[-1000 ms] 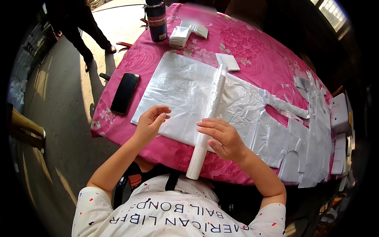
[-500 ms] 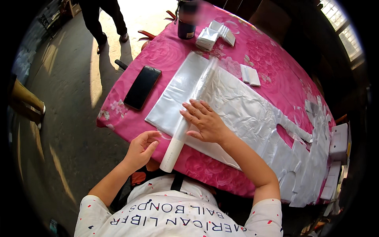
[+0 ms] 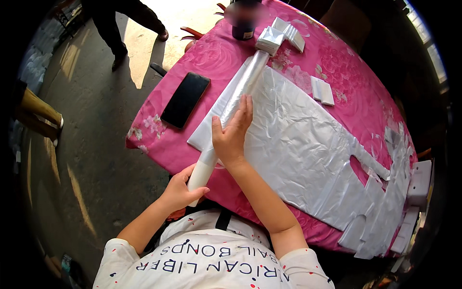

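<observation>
A roll of clear plastic film (image 3: 250, 77) lies slantwise on the table, its white tube end pointing toward me at the near edge. My left hand (image 3: 179, 193) wraps round that near end, thumb on top. Farther up, my right hand (image 3: 233, 135) straddles the roll, with its thumb on the left side and straight fingers along the right. Under the roll's left side shows flat, smooth plastic sheeting (image 3: 204, 132). To the right spreads a wrinkled stack of translucent plastic bags (image 3: 298, 139), with cut-out handles at its far right end.
A black phone (image 3: 186, 100) lies left of the roll on the pink flowered tablecloth (image 3: 154, 132). Folded plastic packets (image 3: 270, 40), a smaller pair of packets (image 3: 322, 90) and a dark cup (image 3: 243, 30) are farther back. People's legs (image 3: 113, 29) show on the floor at the left.
My left hand has closed on the near end of the tube. My right hand has turned from lying flat across the roll to straddling it, and the roll's far end has lifted or shifted away.
</observation>
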Available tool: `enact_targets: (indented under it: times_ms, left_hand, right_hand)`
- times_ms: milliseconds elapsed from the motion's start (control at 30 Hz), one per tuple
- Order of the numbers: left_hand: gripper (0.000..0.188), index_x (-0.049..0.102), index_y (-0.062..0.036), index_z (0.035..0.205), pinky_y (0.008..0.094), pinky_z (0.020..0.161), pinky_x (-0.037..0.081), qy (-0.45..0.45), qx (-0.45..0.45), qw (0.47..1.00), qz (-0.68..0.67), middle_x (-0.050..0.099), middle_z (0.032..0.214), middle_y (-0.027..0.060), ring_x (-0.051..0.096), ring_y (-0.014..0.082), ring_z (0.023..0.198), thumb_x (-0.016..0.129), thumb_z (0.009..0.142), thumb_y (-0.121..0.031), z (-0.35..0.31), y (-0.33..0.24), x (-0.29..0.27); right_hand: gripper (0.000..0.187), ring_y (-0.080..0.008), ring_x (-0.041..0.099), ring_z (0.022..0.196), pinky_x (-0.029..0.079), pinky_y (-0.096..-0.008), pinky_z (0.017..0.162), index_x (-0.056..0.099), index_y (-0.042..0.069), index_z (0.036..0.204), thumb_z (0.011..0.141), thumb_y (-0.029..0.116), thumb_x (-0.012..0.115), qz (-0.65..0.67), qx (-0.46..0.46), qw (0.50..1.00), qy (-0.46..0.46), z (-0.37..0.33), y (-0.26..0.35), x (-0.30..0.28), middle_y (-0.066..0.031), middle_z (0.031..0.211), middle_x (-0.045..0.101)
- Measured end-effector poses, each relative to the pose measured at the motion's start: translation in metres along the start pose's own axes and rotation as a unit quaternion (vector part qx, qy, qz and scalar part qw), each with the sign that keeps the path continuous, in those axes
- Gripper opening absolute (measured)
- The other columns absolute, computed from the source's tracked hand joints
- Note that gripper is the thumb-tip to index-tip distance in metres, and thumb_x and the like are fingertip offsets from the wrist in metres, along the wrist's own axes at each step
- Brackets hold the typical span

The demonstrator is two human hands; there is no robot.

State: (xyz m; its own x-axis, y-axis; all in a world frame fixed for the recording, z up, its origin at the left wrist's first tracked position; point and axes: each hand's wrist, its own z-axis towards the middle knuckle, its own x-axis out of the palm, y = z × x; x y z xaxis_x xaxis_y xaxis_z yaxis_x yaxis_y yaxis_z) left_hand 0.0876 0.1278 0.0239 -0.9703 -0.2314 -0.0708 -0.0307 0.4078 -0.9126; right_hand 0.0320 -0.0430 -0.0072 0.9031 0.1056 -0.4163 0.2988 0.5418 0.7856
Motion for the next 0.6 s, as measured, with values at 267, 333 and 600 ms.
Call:
enact_targets:
  times_ms: [267, 333, 600]
  left_hand:
    - [0.071, 0.041, -0.0023, 0.126, 0.0292, 0.073, 0.050, 0.304, -0.062, 0.871, -0.381, 0.057, 0.099, 0.0104, 0.057, 0.0136, 0.083, 0.073, 0.071, -0.032, 0.007, -0.023, 0.022]
    - [0.056, 0.047, -0.0029, 0.115, 0.0280, 0.067, 0.049, 0.154, 0.019, 0.969, -0.195, 0.057, 0.092, 0.0078, 0.057, 0.0116, 0.073, 0.073, 0.071, -0.026, 0.005, -0.036, 0.041]
    - [0.038, 0.052, -0.0042, 0.099, 0.0268, 0.061, 0.048, 0.174, -0.112, 0.960, -0.189, 0.056, 0.081, 0.0028, 0.056, 0.0114, 0.068, 0.073, 0.069, -0.015, 0.008, -0.038, 0.053]
  right_hand:
    - [0.069, -0.0172, 0.059, 0.083, 0.052, -0.0329, 0.074, 0.033, -0.004, 0.123, 0.078, 0.033, 0.070, 0.596, 0.336, 0.712, 0.159, 0.018, 0.030, -0.081, -0.0114, 0.092, 0.057]
    - [0.068, -0.0172, 0.059, 0.079, 0.052, -0.0320, 0.073, 0.033, -0.004, 0.122, 0.078, 0.031, 0.070, 0.534, 0.328, 0.762, 0.164, 0.021, 0.030, -0.091, -0.0103, 0.088, 0.057]
    - [0.066, -0.0166, 0.058, 0.076, 0.051, -0.0318, 0.071, 0.031, -0.002, 0.122, 0.078, 0.027, 0.071, 0.544, 0.366, 0.745, 0.124, -0.011, 0.024, -0.102, -0.0088, 0.084, 0.056]
